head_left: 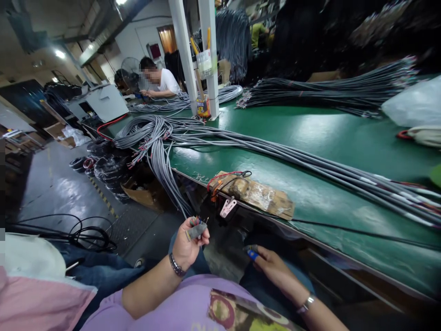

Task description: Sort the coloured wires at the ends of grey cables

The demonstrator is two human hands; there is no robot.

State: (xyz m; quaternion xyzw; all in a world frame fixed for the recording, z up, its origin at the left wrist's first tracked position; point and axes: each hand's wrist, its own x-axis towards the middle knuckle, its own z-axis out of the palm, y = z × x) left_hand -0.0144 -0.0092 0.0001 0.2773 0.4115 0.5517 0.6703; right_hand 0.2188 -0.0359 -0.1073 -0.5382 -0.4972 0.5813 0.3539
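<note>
Above my lap, my left hand [188, 241] is closed around the end of a grey cable, from which thin coloured wires [198, 220] stick out. One of its fingers wears a grey cover. Apart from it to the right, my right hand [274, 269] has thumb and forefinger pressed together, with a blue wrap on the thumb; anything between them is too small to make out. A bundle of grey cables [163, 161] hangs over the table edge down to my left hand. A worn wooden block [260, 195] with a pink clip [228, 208] sits at the table edge.
Long grey cables [262, 145] run across the green table [193, 161]. Further back lie dark cable bundles [320, 94] and a plastic bag [413, 103]. A white post [208, 59] rises from the table. A co-worker [167, 82] sits beyond. Wrapped coils [112, 170] stand on the floor.
</note>
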